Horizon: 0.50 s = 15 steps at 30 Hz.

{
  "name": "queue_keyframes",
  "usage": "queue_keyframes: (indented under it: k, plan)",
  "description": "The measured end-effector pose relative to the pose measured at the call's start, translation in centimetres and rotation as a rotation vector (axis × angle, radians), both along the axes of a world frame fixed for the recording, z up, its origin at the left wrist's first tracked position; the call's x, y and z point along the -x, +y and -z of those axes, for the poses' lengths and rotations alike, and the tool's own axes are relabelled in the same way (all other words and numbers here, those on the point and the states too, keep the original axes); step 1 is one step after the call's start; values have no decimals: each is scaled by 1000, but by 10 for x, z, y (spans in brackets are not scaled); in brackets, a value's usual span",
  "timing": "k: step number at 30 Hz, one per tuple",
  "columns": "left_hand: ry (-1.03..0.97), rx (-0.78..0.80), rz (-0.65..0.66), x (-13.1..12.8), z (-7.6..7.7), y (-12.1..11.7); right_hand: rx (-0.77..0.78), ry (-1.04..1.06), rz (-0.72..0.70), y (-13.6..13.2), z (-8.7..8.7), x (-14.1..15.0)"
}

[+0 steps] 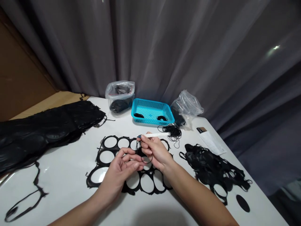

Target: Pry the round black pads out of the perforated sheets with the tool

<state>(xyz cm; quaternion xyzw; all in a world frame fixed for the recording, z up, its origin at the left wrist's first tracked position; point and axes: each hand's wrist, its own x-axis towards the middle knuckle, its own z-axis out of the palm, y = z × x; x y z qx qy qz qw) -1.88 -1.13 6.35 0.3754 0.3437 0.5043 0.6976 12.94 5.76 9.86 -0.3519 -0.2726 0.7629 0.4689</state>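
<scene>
My right hand (154, 150) pinches a white pen-like tool (155, 135) with a dark tip, and a thin black rubber ring (147, 158) hangs from its fingers. My left hand (122, 171) is palm up just left of it, fingers curled loosely toward the ring, touching the right fingertips. Both hands hover over a black rubber sheet with round cut-outs (110, 155) lying on the white table (70, 194).
A blue basket (152, 111) holds black pieces at the back. Two clear plastic bags (119, 95) (187, 106) flank it. Loose thin rings (172, 131), a scrap pile (211, 168), a black disc (242, 203), a stack of black sheets (42, 128) and paper (211, 141) lie around.
</scene>
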Motion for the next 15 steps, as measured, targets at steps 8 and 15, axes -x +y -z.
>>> queue_keyframes:
  k: [8,15]
  plan:
    - [-15,100,-88,3,-6,4,-205,-160,48,-9,12,6]
    - [-21,113,-115,7,-9,3,-212,-212,77,-5,11,-1]
